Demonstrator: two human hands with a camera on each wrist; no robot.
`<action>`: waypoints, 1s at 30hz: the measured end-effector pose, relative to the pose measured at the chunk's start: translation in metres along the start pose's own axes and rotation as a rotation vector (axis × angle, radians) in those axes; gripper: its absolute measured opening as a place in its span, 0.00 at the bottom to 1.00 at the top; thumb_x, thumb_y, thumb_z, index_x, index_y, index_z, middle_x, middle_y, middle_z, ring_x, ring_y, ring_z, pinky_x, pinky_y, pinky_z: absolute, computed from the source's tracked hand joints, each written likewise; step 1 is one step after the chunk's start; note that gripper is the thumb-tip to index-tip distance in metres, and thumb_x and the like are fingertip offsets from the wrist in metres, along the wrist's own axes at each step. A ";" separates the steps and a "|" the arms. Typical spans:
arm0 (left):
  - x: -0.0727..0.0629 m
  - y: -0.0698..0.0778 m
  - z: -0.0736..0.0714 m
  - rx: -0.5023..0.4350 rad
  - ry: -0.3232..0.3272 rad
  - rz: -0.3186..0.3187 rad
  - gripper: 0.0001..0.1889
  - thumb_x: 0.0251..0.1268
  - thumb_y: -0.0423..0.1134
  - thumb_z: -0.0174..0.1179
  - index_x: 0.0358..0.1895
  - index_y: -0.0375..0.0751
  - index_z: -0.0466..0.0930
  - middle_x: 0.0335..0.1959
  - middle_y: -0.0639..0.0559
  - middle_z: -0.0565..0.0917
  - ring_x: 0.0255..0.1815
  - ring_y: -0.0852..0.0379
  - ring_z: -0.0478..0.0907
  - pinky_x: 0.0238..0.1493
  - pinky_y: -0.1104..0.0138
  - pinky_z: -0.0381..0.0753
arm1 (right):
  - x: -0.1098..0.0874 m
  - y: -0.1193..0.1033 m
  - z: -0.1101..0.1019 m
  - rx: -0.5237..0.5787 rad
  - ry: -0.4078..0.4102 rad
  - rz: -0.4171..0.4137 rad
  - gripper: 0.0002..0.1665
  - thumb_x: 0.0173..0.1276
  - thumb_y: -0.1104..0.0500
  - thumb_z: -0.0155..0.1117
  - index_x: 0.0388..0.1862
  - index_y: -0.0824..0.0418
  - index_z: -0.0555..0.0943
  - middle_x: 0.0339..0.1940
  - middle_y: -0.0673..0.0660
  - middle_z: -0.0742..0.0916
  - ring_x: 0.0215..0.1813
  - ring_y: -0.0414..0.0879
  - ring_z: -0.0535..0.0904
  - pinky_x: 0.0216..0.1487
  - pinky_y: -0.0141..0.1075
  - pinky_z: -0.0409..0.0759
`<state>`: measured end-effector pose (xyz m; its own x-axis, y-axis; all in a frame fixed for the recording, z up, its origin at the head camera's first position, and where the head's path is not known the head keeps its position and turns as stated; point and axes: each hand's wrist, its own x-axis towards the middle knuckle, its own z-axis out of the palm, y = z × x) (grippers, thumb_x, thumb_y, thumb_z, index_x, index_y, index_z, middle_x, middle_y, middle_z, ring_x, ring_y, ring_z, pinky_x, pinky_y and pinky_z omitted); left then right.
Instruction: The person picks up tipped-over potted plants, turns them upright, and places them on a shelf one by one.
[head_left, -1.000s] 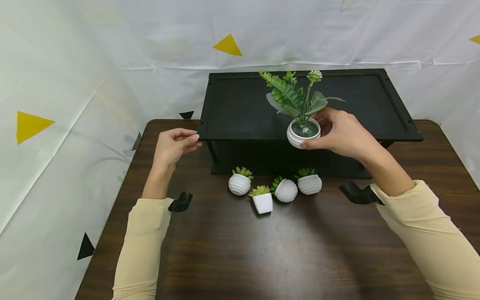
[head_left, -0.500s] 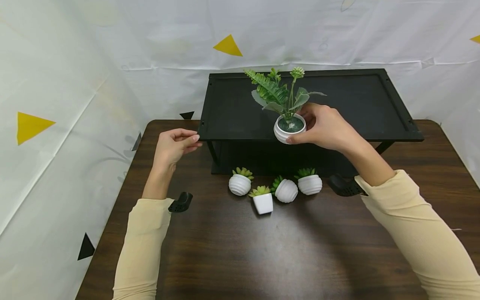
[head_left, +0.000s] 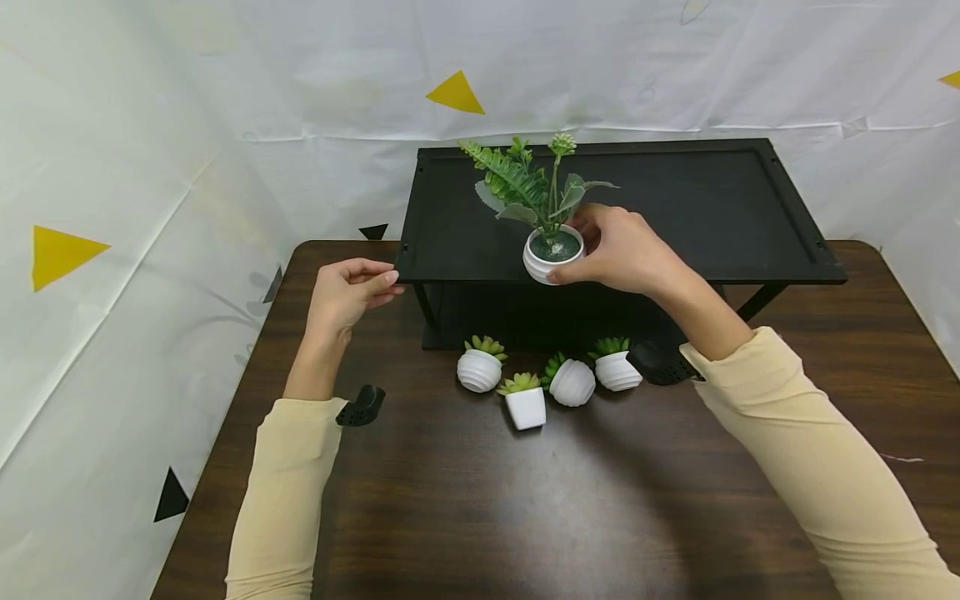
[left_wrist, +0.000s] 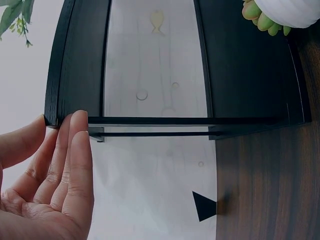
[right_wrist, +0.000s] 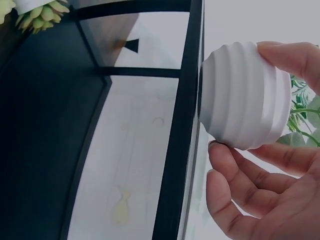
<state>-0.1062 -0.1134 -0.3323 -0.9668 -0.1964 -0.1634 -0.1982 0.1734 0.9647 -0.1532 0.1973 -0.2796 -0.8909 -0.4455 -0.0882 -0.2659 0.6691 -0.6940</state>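
Note:
My right hand (head_left: 622, 250) grips a white ribbed pot (right_wrist: 245, 95) holding an artificial plant (head_left: 525, 183) with a fern frond, broad leaves and a pale flower head. The pot is upright at the front edge of the black shelf's top (head_left: 675, 208), left of its middle; in the right wrist view its base is close against that edge, and I cannot tell whether it touches. Thumb and fingers lie on opposite sides of the pot. At the shelf's front left corner, my left hand (head_left: 345, 296) pinches the edge, thumb on one side and fingers (left_wrist: 75, 165) on the other.
Several small succulents in white pots lie before the shelf on the dark wooden table (head_left: 480, 517), among them a square pot (head_left: 527, 407) and a tipped round pot (head_left: 573, 382). A white sheet (head_left: 315, 83) with coloured triangles hangs behind and at the left.
My right hand has carried the potted plant leftward along the shelf's front edge, slightly away from me. The left hand stays on the corner, and the succulents have not moved.

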 end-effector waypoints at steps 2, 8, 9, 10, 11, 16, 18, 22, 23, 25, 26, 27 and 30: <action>0.000 0.000 0.003 0.001 -0.006 0.007 0.13 0.59 0.31 0.60 0.45 0.25 0.77 0.28 0.51 0.82 0.27 0.61 0.82 0.36 0.71 0.82 | 0.000 0.000 0.000 -0.006 0.002 -0.001 0.35 0.49 0.53 0.73 0.52 0.71 0.72 0.41 0.65 0.81 0.41 0.53 0.76 0.34 0.38 0.74; 0.002 -0.002 0.011 0.000 -0.021 0.017 0.14 0.59 0.32 0.61 0.45 0.26 0.77 0.29 0.50 0.82 0.27 0.61 0.82 0.36 0.71 0.82 | 0.002 0.002 0.001 -0.020 0.015 -0.004 0.36 0.48 0.53 0.73 0.52 0.70 0.72 0.41 0.65 0.81 0.40 0.53 0.76 0.33 0.38 0.74; 0.002 -0.002 0.013 -0.002 -0.023 0.017 0.14 0.59 0.32 0.61 0.45 0.26 0.77 0.28 0.50 0.82 0.27 0.61 0.82 0.36 0.71 0.82 | 0.003 0.002 0.002 -0.021 0.019 -0.004 0.36 0.48 0.53 0.73 0.52 0.70 0.73 0.41 0.64 0.81 0.39 0.52 0.76 0.33 0.38 0.74; 0.002 -0.002 0.014 -0.006 -0.026 0.019 0.14 0.59 0.32 0.61 0.45 0.26 0.77 0.28 0.50 0.82 0.27 0.61 0.82 0.36 0.71 0.82 | 0.003 0.003 0.002 -0.025 0.022 -0.005 0.35 0.48 0.53 0.73 0.52 0.70 0.73 0.41 0.64 0.81 0.39 0.52 0.76 0.33 0.38 0.74; 0.003 -0.003 0.016 -0.009 -0.028 0.021 0.14 0.59 0.32 0.61 0.45 0.26 0.77 0.28 0.51 0.82 0.27 0.61 0.82 0.36 0.71 0.82 | 0.003 0.002 0.002 -0.027 0.024 -0.006 0.36 0.48 0.53 0.73 0.52 0.70 0.73 0.41 0.64 0.81 0.39 0.52 0.76 0.33 0.38 0.74; 0.002 -0.003 0.023 -0.008 -0.022 0.037 0.14 0.59 0.32 0.61 0.45 0.26 0.77 0.28 0.52 0.82 0.27 0.61 0.82 0.37 0.70 0.82 | 0.005 0.006 0.003 -0.021 0.025 -0.018 0.36 0.48 0.53 0.73 0.52 0.70 0.73 0.41 0.65 0.81 0.39 0.52 0.75 0.33 0.37 0.74; 0.002 -0.005 0.026 -0.016 -0.024 0.046 0.14 0.59 0.32 0.61 0.45 0.26 0.77 0.27 0.52 0.82 0.27 0.61 0.82 0.37 0.69 0.82 | 0.006 0.005 0.003 -0.030 0.028 -0.015 0.36 0.48 0.53 0.73 0.53 0.70 0.72 0.41 0.64 0.81 0.39 0.53 0.75 0.33 0.37 0.75; 0.002 -0.007 0.031 -0.027 -0.027 0.057 0.14 0.59 0.32 0.61 0.45 0.26 0.77 0.27 0.52 0.82 0.27 0.61 0.82 0.38 0.69 0.82 | 0.005 0.005 0.002 -0.033 0.026 -0.010 0.36 0.49 0.53 0.72 0.53 0.70 0.72 0.42 0.65 0.81 0.39 0.53 0.76 0.35 0.39 0.76; 0.001 -0.007 0.032 -0.026 -0.024 0.054 0.14 0.59 0.32 0.61 0.45 0.26 0.77 0.27 0.52 0.82 0.27 0.61 0.82 0.37 0.69 0.82 | 0.005 0.005 0.002 -0.030 0.021 -0.010 0.36 0.49 0.53 0.72 0.54 0.70 0.72 0.42 0.65 0.81 0.40 0.53 0.76 0.35 0.40 0.76; -0.001 -0.006 0.034 -0.024 -0.020 0.048 0.14 0.59 0.32 0.61 0.45 0.26 0.77 0.27 0.52 0.82 0.27 0.61 0.82 0.37 0.70 0.82 | 0.005 0.005 0.001 -0.020 0.013 -0.011 0.36 0.49 0.53 0.72 0.54 0.70 0.72 0.42 0.65 0.81 0.40 0.53 0.75 0.36 0.41 0.75; -0.003 -0.005 0.035 -0.024 -0.017 0.045 0.14 0.59 0.32 0.61 0.45 0.26 0.77 0.27 0.52 0.82 0.27 0.61 0.82 0.36 0.70 0.82 | 0.005 0.005 0.001 -0.017 0.010 -0.012 0.36 0.49 0.53 0.72 0.54 0.70 0.72 0.42 0.65 0.81 0.40 0.53 0.75 0.37 0.41 0.75; -0.004 -0.005 0.036 -0.024 -0.015 0.041 0.14 0.59 0.32 0.61 0.45 0.26 0.77 0.27 0.52 0.82 0.27 0.61 0.82 0.36 0.70 0.82 | 0.005 0.005 0.001 -0.015 0.008 -0.011 0.36 0.49 0.53 0.72 0.54 0.69 0.72 0.42 0.64 0.81 0.40 0.53 0.75 0.37 0.41 0.75; -0.007 -0.003 0.039 -0.021 -0.009 0.033 0.14 0.59 0.32 0.61 0.45 0.26 0.77 0.27 0.52 0.82 0.27 0.61 0.82 0.36 0.71 0.82 | 0.006 0.005 0.000 -0.004 0.000 -0.008 0.36 0.48 0.54 0.73 0.54 0.69 0.72 0.41 0.64 0.81 0.40 0.52 0.75 0.36 0.41 0.74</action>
<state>-0.1046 -0.0748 -0.3422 -0.9741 -0.1826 -0.1330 -0.1628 0.1594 0.9737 -0.1596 0.1982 -0.2834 -0.8889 -0.4506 -0.0826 -0.2745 0.6682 -0.6915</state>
